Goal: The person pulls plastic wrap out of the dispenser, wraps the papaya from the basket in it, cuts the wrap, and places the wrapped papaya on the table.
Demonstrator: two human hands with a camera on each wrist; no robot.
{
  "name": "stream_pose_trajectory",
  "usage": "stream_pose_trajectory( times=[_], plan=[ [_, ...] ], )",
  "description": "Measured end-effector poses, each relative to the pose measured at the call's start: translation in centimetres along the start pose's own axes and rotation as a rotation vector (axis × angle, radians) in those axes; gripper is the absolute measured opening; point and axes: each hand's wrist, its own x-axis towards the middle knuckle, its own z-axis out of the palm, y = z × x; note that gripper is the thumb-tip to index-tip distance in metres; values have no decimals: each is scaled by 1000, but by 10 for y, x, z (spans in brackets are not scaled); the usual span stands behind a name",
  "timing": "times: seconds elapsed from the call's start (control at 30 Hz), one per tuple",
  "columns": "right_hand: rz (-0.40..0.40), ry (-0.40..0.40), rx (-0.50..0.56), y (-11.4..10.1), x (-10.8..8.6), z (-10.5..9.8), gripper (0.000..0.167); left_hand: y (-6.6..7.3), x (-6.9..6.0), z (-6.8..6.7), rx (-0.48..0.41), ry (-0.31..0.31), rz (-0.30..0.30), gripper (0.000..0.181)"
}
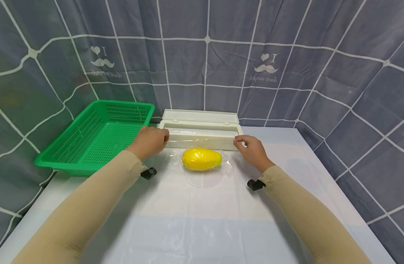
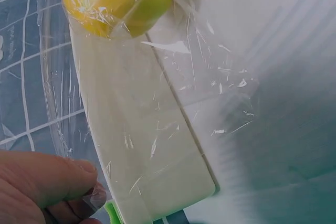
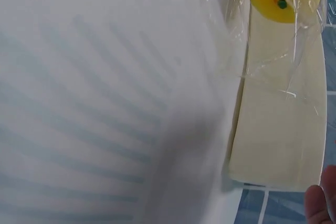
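The yellow fruit lies on the white table, between the two hands and a little to the near side of the line which joins them. Its long axis goes from left to right, about parallel with the white box just beyond it on the far side. A transparent wrapping is around the fruit, with crumpled loose ends at its left and at its right. The left hand is at the left end of the box and pinches clear film between thumb and finger. The right hand is at the right end, with thumb and forefinger brought together; it seems to pinch the other side of this film, though the right wrist view shows only fingertips and cannot confirm it. The film crosses the front of the box, in the same direction as the fruit. Neither hand touches the fruit, and I cannot tell which one is nearer.
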Motion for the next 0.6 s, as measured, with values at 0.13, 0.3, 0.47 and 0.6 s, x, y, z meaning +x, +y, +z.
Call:
stream_pose_trajectory(
  times=[0.13, 0.3, 0.47, 0.6],
  plan=[
    [29, -4, 60, -3, -4, -1, 22, 1, -7, -1, -40, 8, 1, 13],
    [40, -27, 81, -6, -10, -3, 21, 1, -14, -1, -71, 23, 0, 14],
    [46, -70, 120, -8, -17, -6, 20, 0, -22, 0, -77, 55, 23, 12],
    [54, -120, 150, -8, -23, -7, 20, 0, -28, 0, -84, 74, 50, 10]
  ],
)
